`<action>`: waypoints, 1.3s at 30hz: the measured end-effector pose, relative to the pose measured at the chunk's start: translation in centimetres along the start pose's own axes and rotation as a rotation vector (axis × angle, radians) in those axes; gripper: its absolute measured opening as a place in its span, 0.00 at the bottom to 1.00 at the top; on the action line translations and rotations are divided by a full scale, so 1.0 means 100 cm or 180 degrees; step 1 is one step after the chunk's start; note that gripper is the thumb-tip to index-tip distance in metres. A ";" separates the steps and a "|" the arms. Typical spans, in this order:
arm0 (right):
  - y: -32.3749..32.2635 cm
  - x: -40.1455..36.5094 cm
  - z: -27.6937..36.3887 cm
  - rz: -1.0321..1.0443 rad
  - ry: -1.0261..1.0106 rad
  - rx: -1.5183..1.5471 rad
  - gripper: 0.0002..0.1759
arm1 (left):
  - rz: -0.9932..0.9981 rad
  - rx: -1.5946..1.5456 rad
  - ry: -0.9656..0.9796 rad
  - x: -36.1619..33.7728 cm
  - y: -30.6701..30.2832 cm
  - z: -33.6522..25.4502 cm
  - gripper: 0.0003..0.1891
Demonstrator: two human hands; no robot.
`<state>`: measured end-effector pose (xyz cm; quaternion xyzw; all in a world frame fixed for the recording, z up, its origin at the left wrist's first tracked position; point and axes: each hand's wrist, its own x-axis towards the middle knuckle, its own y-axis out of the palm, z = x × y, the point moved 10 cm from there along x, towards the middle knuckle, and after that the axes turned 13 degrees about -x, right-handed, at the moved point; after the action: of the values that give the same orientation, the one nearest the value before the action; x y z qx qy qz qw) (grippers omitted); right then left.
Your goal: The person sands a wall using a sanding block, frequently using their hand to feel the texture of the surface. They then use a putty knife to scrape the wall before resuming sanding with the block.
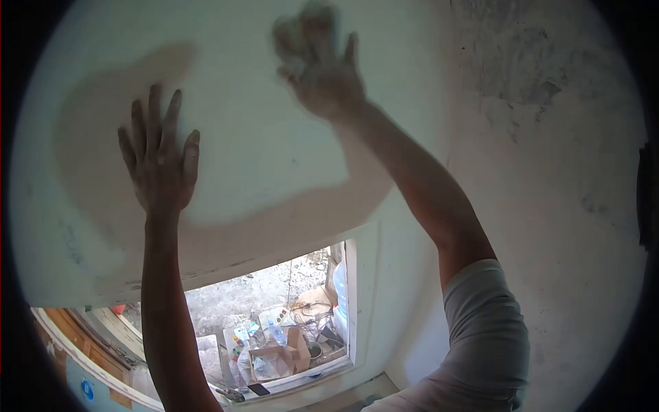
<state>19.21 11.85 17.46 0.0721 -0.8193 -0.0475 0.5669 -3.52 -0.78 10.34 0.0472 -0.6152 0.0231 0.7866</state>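
My left hand (159, 161) lies flat on the pale plastered wall (240, 130), its fingers spread and nothing in it. Up and to the right, my right hand (326, 79) is raised against the same wall, its little finger sticking out to the side. A greyish, pad-like thing (292, 41) shows under its fingers, too smeared by motion to name. The arms cast a broad shadow (103, 137) on the wall.
Below is a window opening (352, 302) with a white frame. Through it show an open cardboard box (296, 350), plastic bottles (277, 332) and rubble ground. A dark phone-like object (259, 389) lies on the sill. At right stands another wall (542, 178) with dark smudges.
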 end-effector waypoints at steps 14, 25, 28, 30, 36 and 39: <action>0.046 0.004 -0.145 -0.0221 0.1411 0.0847 0.46 | -0.0087 0.0010 -0.0024 -0.001 -0.001 -0.003 0.32; 0.042 -0.039 -0.129 0.0005 0.0922 0.1111 0.42 | -0.0027 0.0122 -0.0075 -0.001 0.000 -0.001 0.32; 0.048 -0.001 -0.157 0.0230 0.1366 0.0937 0.42 | -0.0043 0.0133 -0.0054 -0.001 0.000 -0.002 0.31; 0.049 -0.005 -0.141 0.0213 0.1415 0.0705 0.42 | -0.0068 0.0121 -0.0033 0.001 0.000 -0.001 0.31; 0.008 -0.110 -0.039 0.0505 -0.0434 0.0467 0.39 | -0.0069 0.0120 -0.0034 -0.003 -0.001 -0.001 0.31; 0.023 -0.052 -0.103 0.0042 0.0459 0.0884 0.38 | -0.0058 0.0137 -0.0054 0.000 0.000 -0.002 0.31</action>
<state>30.50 15.02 16.71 0.1475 -0.7756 0.0753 0.6091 -3.32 -0.74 10.31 0.0699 -0.6208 0.0287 0.7803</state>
